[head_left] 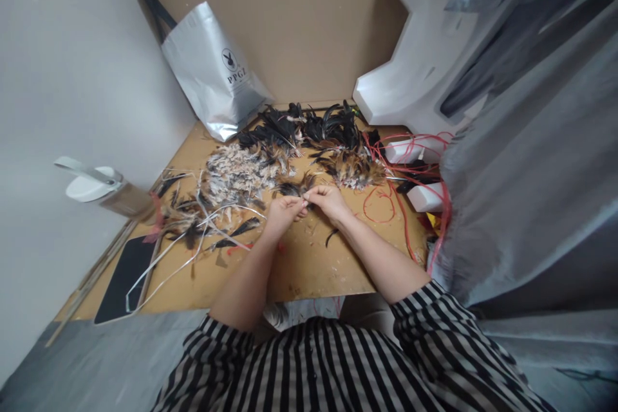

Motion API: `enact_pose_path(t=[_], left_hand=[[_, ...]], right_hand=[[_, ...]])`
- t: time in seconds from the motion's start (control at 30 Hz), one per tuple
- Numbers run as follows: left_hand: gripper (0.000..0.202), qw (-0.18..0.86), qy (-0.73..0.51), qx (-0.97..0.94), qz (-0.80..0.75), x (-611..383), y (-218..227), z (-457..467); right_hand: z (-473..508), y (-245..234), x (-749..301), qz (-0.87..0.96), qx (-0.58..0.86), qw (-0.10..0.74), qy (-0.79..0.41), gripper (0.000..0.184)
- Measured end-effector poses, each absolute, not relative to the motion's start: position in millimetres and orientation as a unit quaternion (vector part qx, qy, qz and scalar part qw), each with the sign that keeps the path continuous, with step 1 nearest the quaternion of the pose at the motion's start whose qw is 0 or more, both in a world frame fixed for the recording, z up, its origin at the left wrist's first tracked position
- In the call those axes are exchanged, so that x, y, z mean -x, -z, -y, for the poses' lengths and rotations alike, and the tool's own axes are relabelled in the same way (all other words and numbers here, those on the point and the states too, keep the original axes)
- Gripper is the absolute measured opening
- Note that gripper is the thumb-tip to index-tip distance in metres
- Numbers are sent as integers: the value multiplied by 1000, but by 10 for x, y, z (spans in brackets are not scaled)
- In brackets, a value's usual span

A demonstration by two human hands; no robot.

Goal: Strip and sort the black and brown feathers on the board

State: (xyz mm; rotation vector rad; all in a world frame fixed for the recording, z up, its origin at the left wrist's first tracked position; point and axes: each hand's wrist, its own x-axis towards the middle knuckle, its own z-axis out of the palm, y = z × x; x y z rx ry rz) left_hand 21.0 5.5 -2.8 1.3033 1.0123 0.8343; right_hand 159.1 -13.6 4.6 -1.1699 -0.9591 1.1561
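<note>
My left hand (286, 213) and my right hand (329, 201) meet over the middle of the table, their fingertips pinched together. Between them is a small bunch of brown and black feathers (300, 184), its tips pointing away from me. The quill ends are hidden under my fingers, so I cannot see which hand bears more of it. Just beyond lie a heap of pale, fluffy feathers (241, 170), a pile of brown feathers (351, 167) and a row of long black feathers (333, 125).
A silver bag (207, 71) leans at the back left. A lidded cup (116, 193), a dark phone-like slab (126, 273) and white strips (168, 248) are at left. Red cord (403, 219) tangles around white blocks (425, 197) at right, beside a grey curtain (531, 161).
</note>
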Motion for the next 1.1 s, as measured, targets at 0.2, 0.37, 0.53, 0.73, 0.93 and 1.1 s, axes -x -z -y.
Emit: enact_pose_path(t=[0.2,0.37,0.53,0.73,0.93,1.1], left_hand=[[21,503,-434,-629,-404,-212,-9,-12],[12,423,-453,-691,-372,-189,-68,-3],[9,399,-462,-709,-353,-185,-57,-31],[19,492,-479,-614,-390,-238,-39,-19],[23,459,-479,-654,-363,-208,-26,-34],[13,355,-494,-718,-338,-175,-60,-20]], right_hand=[[93,4,-1627,367,495,585,-527,17],[78,32,-1652,359,495,576,-542,19],[76,51,-1650,368,497,567,-545,18],[93,34,-1637,383,499,568,-531,16],[96,25,-1640,382,485,569,-543,16],[93,29,-1645,379,481,564,-554,16]])
